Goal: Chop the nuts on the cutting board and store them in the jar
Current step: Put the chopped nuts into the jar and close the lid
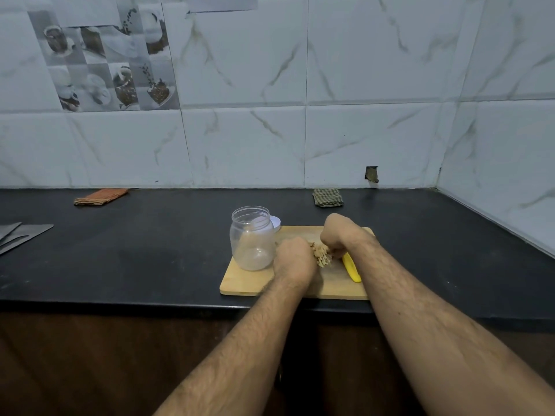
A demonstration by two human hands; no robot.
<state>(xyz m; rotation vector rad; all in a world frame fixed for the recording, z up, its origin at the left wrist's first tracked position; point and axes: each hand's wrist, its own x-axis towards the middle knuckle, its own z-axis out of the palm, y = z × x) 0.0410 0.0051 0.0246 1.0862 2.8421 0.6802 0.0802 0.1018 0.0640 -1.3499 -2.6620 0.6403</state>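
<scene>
Chopped nuts (322, 256) heaped mid-board (249, 285), lower centre of frame, cupped between left hand (294, 259) and right hand (339, 235); fingers apparently curled, hidden. Empty jar (253, 238) stood at board's left; yellow-handled knife (352, 269) laid right.

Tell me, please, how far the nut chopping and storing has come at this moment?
Done: chopped nuts lie piled on the cutting board, and the knife lies on the board beside them. In hand: the left hand and right hand close in on the pile from either side, apparently gathering it. Left: the jar stands open and looks empty, its lid behind it.
</scene>
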